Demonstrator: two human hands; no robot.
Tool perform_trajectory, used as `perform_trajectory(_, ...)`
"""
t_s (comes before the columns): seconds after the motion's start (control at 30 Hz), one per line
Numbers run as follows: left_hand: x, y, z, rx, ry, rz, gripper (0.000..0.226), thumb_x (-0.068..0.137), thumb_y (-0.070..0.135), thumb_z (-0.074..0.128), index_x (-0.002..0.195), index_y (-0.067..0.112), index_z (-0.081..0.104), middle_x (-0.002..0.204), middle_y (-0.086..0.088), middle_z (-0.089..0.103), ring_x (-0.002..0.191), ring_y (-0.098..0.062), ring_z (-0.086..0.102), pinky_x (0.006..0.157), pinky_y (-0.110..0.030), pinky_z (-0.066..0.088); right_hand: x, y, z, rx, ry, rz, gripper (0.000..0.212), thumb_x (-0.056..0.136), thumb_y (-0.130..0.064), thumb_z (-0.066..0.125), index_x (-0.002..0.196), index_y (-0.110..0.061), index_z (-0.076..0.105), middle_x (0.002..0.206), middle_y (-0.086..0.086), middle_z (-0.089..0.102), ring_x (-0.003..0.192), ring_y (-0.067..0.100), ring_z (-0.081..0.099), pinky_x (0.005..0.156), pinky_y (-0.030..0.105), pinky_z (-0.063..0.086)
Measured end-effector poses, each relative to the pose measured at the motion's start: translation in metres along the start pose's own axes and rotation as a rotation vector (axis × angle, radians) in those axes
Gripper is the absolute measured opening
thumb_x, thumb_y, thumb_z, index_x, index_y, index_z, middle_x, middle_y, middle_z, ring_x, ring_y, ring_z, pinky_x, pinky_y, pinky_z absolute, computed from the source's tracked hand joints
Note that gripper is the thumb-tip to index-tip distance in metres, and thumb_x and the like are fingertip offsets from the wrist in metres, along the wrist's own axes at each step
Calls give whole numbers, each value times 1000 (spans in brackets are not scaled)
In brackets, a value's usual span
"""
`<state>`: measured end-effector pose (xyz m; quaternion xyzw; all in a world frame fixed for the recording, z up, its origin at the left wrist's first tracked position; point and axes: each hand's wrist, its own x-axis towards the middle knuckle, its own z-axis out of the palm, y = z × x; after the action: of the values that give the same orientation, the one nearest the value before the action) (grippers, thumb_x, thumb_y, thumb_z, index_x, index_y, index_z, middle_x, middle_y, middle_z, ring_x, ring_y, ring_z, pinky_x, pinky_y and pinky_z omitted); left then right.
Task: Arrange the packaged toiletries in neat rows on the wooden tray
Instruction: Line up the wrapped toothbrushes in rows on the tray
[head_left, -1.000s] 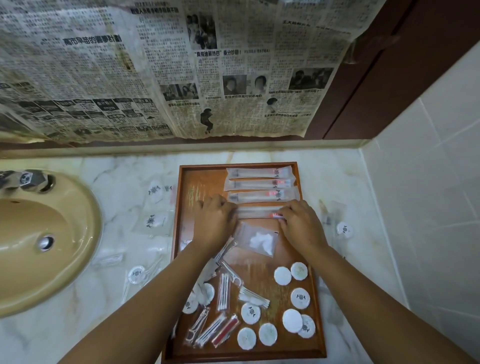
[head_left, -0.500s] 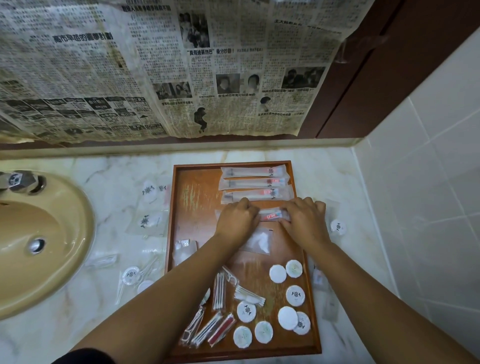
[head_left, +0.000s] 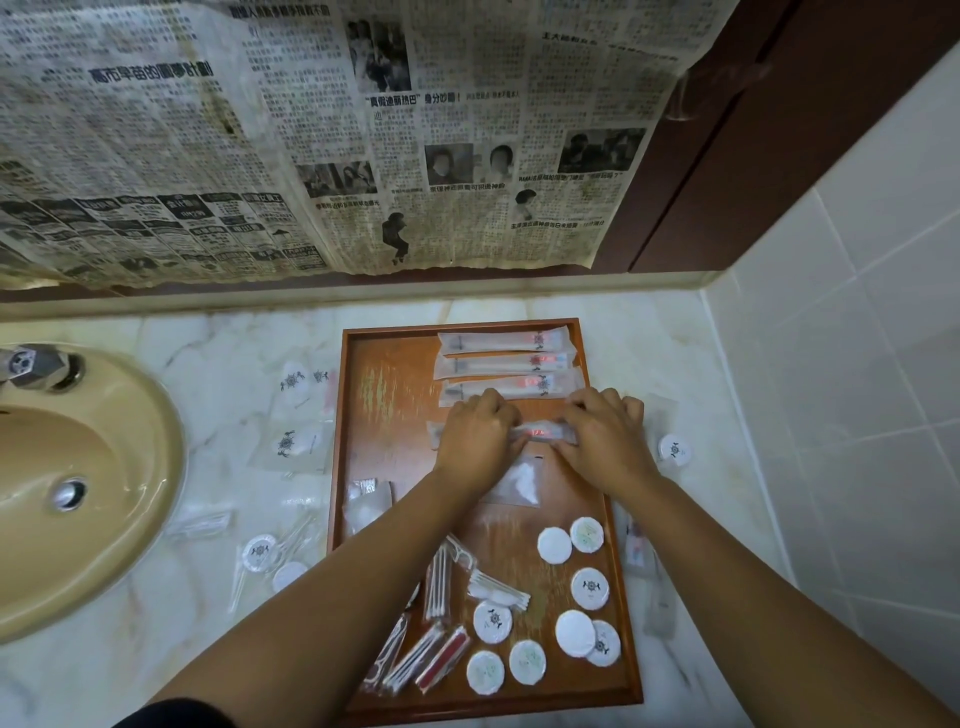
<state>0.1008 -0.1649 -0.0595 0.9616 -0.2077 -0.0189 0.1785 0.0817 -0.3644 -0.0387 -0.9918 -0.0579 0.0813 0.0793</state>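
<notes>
A sheet of newspaper (head_left: 363, 130) hangs over the wall behind the marble worktop (head_left: 218, 338), and a beige sink (head_left: 78, 493) is set into the worktop at the left. The wooden tray (head_left: 363, 415) lies lengthwise away from the person. Its far rim is near the back ledge, and only a narrow strip of worktop separates its right rim from the tiled wall (head_left: 831, 415).

Three toothbrush packets (head_left: 506, 362) lie stacked in parallel against the far right corner, leaving bare wood along the tray's far left side. Just nearer, the fourth packet (head_left: 543, 432) lies crosswise. The left hand (head_left: 478, 431) and right hand (head_left: 602, 436) both have their fingers curled over it, holding it, and its left end pokes out past the left hand.

A clear bag (head_left: 519, 480) sits below the hands in mid-tray. Round white packets (head_left: 587, 587) are scattered at the near right, and swab and floss sachets (head_left: 436, 577) lie loose at the near left. Flat sachets (head_left: 298, 447) rest on the worktop beside the tray's left rim. One round packet (head_left: 674, 450) lies off the right rim.
</notes>
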Motion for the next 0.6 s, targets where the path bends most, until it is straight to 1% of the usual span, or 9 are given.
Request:
perform_trajectory(0.1, -4, -6, -9, -31, 30, -7, 38, 85, 51, 68, 106, 20, 69, 103, -2, 65, 93, -23, 59, 80, -39, 48, 2, -2, -6, 67, -10, -7, 15, 88, -35, 74, 101, -29, 70, 107, -8, 70, 104, 19, 52, 87, 38, 27)
perform_trajectory(0.17, -10, -17, -16, -38, 37, -31, 39, 84, 48, 68, 111, 20, 68, 105, -2, 67, 97, -23, 59, 85, -39, 48, 3, -2, -9, 142, 0, -22, 14, 86, -22, 76, 94, -28, 67, 96, -9, 69, 100, 19, 54, 87, 36, 28)
perform_trajectory(0.23, -17, -28, -23, 12, 41, -33, 27, 85, 39, 71, 106, 22, 73, 101, 1, 70, 96, -24, 61, 85, -37, 46, 1, 0, -7, 184, 69, -46, 19, 83, -9, 73, 91, -25, 65, 91, -8, 67, 93, 20, 56, 86, 38, 32)
perform_trajectory(0.3, -23, -36, -27, 37, 65, -21, 11, 85, 27, 76, 95, 23, 77, 92, 2, 71, 87, -24, 62, 77, -35, 44, -1, 2, -3, 198, 127, -59, 24, 79, -1, 72, 88, -22, 65, 91, -6, 64, 91, 22, 58, 87, 38, 34)
perform_trajectory(0.37, -27, -40, -24, 36, 106, -3, 5, 82, 19, 79, 87, 20, 76, 87, 2, 71, 79, -25, 63, 72, -34, 42, -2, 2, 1, 194, 132, -80, 22, 79, -3, 73, 87, -23, 66, 95, -4, 62, 94, 23, 59, 88, 38, 33)
perform_trajectory(0.47, -31, -43, -14, 10, 150, 21, 6, 84, 15, 79, 88, 17, 76, 89, -1, 69, 77, -27, 65, 69, -36, 44, -3, 3, 4, 175, 113, -113, 15, 79, -16, 79, 91, -25, 74, 103, -5, 62, 101, 20, 58, 90, 38, 31)
perform_trajectory(0.53, -35, -43, -9, -5, 148, 38, 8, 87, 19, 77, 95, 16, 75, 92, -3, 68, 79, -28, 64, 69, -37, 46, -6, 2, 3, 156, 104, -126, 11, 81, -30, 80, 90, -26, 76, 106, -7, 64, 103, 19, 57, 91, 38, 31)
perform_trajectory(0.6, -39, -43, -8, -13, 131, 51, 18, 91, 31, 72, 101, 17, 75, 97, -3, 66, 83, -25, 61, 71, -37, 46, -9, -1, 4, 135, 137, -137, 11, 85, -36, 77, 89, -26, 74, 107, -8, 67, 102, 18, 57, 91, 39, 31)
